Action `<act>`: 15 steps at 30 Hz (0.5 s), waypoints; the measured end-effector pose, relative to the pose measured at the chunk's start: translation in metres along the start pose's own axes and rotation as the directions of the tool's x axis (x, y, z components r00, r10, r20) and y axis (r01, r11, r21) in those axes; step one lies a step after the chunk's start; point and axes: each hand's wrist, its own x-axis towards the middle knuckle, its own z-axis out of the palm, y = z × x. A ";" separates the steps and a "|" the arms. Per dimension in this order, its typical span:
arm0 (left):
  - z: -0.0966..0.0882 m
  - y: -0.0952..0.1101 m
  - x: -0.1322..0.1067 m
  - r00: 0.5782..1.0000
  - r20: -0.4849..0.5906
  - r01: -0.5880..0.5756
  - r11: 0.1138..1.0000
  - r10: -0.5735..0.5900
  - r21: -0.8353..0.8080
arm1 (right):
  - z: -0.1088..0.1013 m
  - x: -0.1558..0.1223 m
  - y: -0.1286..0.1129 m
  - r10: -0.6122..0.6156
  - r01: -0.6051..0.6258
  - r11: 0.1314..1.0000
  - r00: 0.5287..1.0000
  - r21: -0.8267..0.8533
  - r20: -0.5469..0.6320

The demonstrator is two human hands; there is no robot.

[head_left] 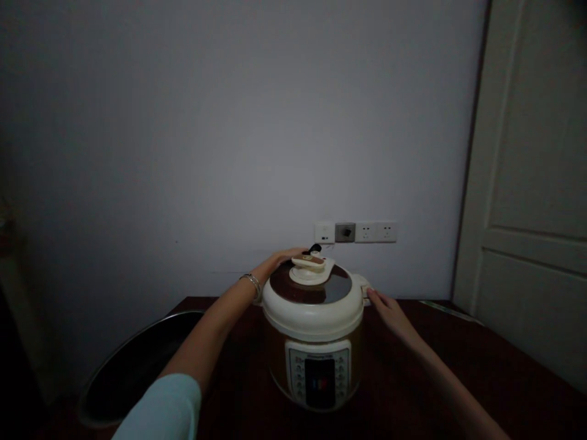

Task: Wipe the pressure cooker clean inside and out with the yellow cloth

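Round, squat electric cooker (314,327) with cream and brown casing, standing upright on dark reddish table (403,366). Domed cream lid (316,329) seated on top, glossy brown centre, cream knob (309,275) (brown inlay on its top). Pale-framed control panel (300,373) with dark display facing camera wearer.

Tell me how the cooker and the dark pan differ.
The cooker stands lidded; the pan is uncovered. The cooker is cream and brown, the pan blackish. The right hand touches the cooker's side handle; neither hand touches the pan. Both look rounded.
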 end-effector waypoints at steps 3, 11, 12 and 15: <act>-0.006 0.001 0.001 0.974 0.157 0.162 0.987 -0.163 0.018 | 0.000 -0.001 -0.002 -0.007 0.007 1.000 1.000 0.006 0.004; -0.024 -0.004 -0.033 0.988 0.119 0.103 0.993 -0.096 -0.060 | 0.001 -0.002 0.002 0.029 -0.029 1.000 0.999 -0.013 -0.026; -0.025 -0.005 -0.039 0.990 0.116 0.085 0.994 -0.076 -0.072 | 0.001 -0.001 0.003 0.035 -0.035 0.999 0.999 -0.012 -0.034; -0.027 -0.006 -0.062 0.997 0.076 0.031 0.998 -0.027 -0.061 | 0.001 -0.002 0.004 0.041 -0.041 0.999 0.999 -0.009 -0.035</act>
